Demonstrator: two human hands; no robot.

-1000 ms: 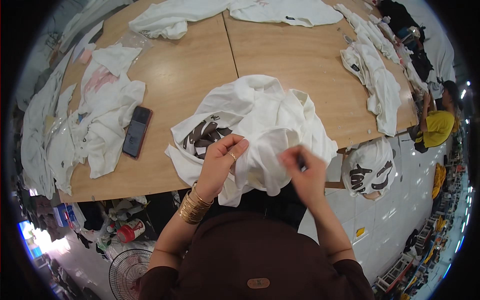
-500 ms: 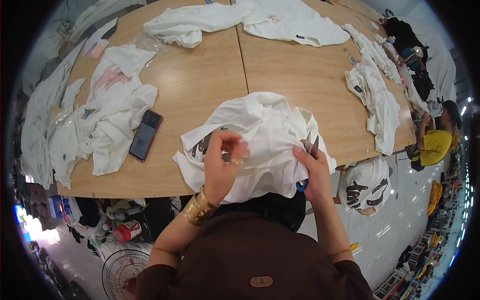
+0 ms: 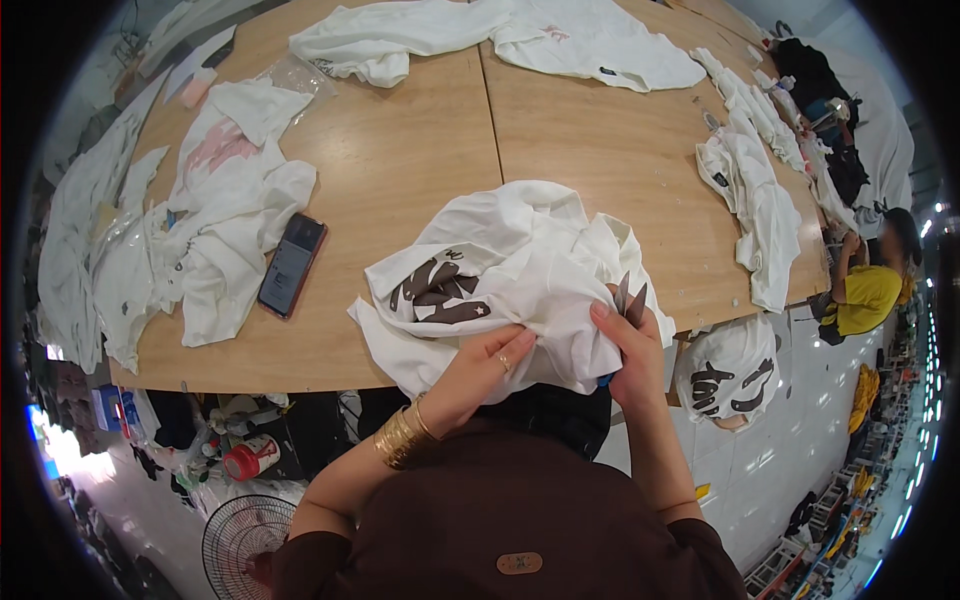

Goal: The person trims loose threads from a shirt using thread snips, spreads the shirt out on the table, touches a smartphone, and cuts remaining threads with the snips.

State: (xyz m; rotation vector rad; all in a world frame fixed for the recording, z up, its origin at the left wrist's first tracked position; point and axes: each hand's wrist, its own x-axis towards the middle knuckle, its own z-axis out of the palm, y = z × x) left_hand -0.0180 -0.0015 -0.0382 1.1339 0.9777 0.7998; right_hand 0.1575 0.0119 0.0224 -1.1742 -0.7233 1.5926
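Across the wooden surface (image 3: 400,150), a bunched white garment (image 3: 500,225) lies at the near edge. The left hand (image 3: 494,362), raised half a second ago, now pinches its cloth; the right hand (image 3: 636,350) grasps scissors (image 3: 633,301) beside it, so both hands work together.

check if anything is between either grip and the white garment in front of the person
Nothing visible is. The left grip pinches the white garment directly. The right grip also touches it while holding scissors, whose blades point away from the person and do not keep it off the cloth.
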